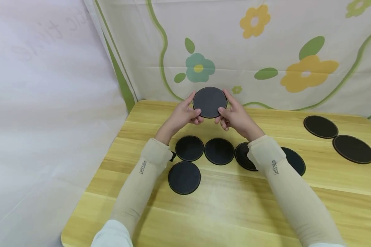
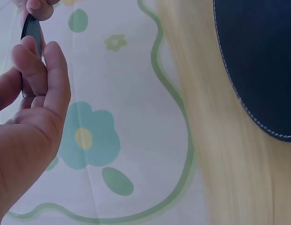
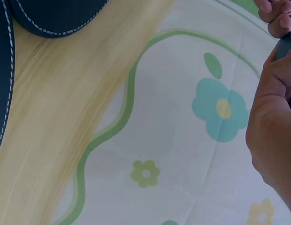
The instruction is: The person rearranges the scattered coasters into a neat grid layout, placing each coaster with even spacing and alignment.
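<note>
Between both hands a round black coaster (image 1: 210,102) with a stitched rim is held up, its flat face toward the head camera. My left hand (image 1: 183,113) pinches its left edge, thumb on the near face. At the opposite edge my right hand (image 1: 236,116) pinches it the same way. In the left wrist view the coaster (image 2: 32,29) appears edge-on beside the left hand (image 2: 40,103). The right wrist view shows only a sliver of the coaster (image 3: 283,47) by the right hand (image 3: 276,108).
Below the hands lie a coaster (image 1: 189,148), another (image 1: 219,151) and a nearer one (image 1: 184,177). The right forearm partly covers two coasters (image 1: 245,158). Two more coasters (image 1: 321,126) lie far right on the wooden table (image 1: 228,212). A flowered cloth (image 1: 228,44) hangs behind.
</note>
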A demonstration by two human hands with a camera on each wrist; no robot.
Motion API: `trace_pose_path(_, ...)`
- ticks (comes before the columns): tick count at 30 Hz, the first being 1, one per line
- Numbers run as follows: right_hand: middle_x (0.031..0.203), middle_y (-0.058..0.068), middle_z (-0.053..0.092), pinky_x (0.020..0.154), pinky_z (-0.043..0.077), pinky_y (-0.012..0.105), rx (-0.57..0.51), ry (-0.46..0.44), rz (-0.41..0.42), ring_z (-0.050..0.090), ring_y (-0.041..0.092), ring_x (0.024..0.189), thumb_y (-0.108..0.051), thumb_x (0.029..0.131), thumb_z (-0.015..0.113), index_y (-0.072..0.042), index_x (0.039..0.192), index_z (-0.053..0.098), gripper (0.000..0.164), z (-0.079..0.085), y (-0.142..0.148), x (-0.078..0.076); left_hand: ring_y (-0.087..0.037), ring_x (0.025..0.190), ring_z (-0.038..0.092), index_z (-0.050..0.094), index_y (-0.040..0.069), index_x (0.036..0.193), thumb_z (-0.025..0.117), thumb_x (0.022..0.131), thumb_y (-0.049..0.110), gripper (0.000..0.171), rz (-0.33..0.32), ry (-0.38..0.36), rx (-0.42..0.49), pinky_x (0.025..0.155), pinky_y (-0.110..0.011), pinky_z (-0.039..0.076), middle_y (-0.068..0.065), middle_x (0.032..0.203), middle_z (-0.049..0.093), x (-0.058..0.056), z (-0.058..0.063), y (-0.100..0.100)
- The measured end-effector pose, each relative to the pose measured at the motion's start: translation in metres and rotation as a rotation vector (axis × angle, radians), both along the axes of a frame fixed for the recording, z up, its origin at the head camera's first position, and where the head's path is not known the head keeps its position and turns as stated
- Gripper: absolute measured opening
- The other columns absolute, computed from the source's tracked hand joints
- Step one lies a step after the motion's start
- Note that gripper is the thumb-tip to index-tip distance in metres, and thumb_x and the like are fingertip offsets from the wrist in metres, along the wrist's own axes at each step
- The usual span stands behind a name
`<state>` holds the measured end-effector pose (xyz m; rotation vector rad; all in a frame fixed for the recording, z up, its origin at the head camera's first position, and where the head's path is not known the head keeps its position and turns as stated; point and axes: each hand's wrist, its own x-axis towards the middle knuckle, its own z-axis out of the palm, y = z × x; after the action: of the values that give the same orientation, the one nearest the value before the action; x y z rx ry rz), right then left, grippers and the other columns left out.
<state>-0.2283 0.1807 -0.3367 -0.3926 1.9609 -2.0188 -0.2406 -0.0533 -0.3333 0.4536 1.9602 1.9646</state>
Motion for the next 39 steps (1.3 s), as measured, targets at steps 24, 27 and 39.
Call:
trace_pose_path(24, 0.068, 0.009, 0.065, 0.044, 0.043, 0.030, -0.023, -0.045, 0.067, 0.050, 0.016, 0.044, -0.012, 0.108, 0.049, -0.037, 0.163, 0.000, 0.077, -0.021, 0.009, 0.058, -0.017, 0.059, 0.063, 0.007, 0.016, 0.164, 0.054, 0.104, 0.000, 0.078, -0.054, -0.005, -0.059, 0.070, -0.036, 0.060, -0.013, 0.073, 0.069, 0.056, -0.013, -0.002)
trace_pose_path(27, 0.069, 0.010, 0.066, 0.045, 0.044, 0.031, -0.024, -0.063, 0.073, 0.051, 0.016, 0.045, -0.013, 0.108, 0.049, -0.036, 0.163, -0.001, 0.078, -0.023, 0.010, 0.067, -0.018, 0.059, 0.064, 0.007, 0.015, 0.164, 0.054, 0.104, 0.001, 0.077, -0.068, -0.018, -0.075, 0.069, -0.035, 0.060, -0.013, 0.073, 0.069, 0.065, -0.013, -0.002)
trace_pose_path(39, 0.062, 0.012, 0.056, 0.042, 0.044, 0.031, 0.048, -0.078, 0.041, 0.048, 0.018, 0.044, -0.008, 0.103, 0.059, -0.025, 0.160, 0.010, 0.077, -0.034, 0.017, 0.100, -0.018, 0.057, 0.060, 0.008, 0.013, 0.163, 0.055, 0.103, -0.001, 0.078, -0.133, -0.072, -0.061, 0.065, -0.032, 0.058, -0.017, 0.072, 0.067, 0.094, -0.026, 0.001)
